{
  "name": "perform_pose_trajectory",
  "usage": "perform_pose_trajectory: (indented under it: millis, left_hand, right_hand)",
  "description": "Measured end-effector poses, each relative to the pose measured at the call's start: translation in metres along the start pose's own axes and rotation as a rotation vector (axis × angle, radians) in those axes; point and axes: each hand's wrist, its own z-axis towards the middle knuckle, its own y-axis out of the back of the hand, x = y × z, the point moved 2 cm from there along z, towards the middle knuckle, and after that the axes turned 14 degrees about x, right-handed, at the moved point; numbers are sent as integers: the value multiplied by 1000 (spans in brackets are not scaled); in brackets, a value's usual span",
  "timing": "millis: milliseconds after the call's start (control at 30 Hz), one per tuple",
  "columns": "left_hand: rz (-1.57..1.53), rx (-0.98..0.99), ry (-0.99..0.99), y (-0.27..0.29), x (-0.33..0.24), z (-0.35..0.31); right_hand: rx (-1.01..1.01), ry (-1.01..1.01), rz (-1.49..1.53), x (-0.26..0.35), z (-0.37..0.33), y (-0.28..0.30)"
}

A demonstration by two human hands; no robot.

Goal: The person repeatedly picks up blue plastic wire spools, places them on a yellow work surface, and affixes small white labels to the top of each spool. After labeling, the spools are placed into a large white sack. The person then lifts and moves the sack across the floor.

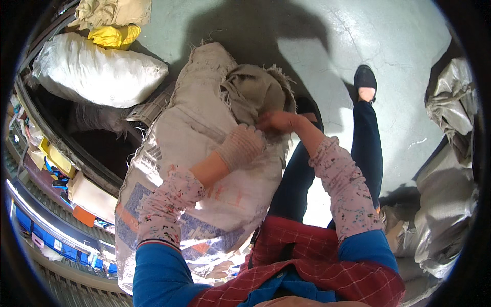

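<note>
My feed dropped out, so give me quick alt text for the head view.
Seen from above, a person grips the bunched top of a large woven sack leaning against their legs: the gloved left hand presses on it, the bare right hand clutches the frayed cloth at its mouth. More filled sacks lie on the grey concrete floor.

The person stood over a large woven sack (204, 169) that leaned against their legs on the grey concrete floor (399, 46). The left hand (240, 147), in a knitted glove, pressed on the sack's upper part, while the bare right hand (280, 122) gripped the bunched, frayed mouth of the sack (255, 89); whether its fingers closed fully around the cloth could not be told. A white filled bag (94, 71) lay to the left, with a yellow bundle (115, 36) just above it. Crumpled silvery bags (450, 169) were heaped at the right.
</note>
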Motion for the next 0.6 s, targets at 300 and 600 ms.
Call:
perform_pose_trajectory:
  millis: [300,600]
  left_hand:
    - [-103,-137,-123,12,18,-2]
    - [-88,-46,-87,16,87,-7]
  right_hand:
    - [214,-214,-811,-33,39,-6]
    - [416,408,-1194,-91,52,26]
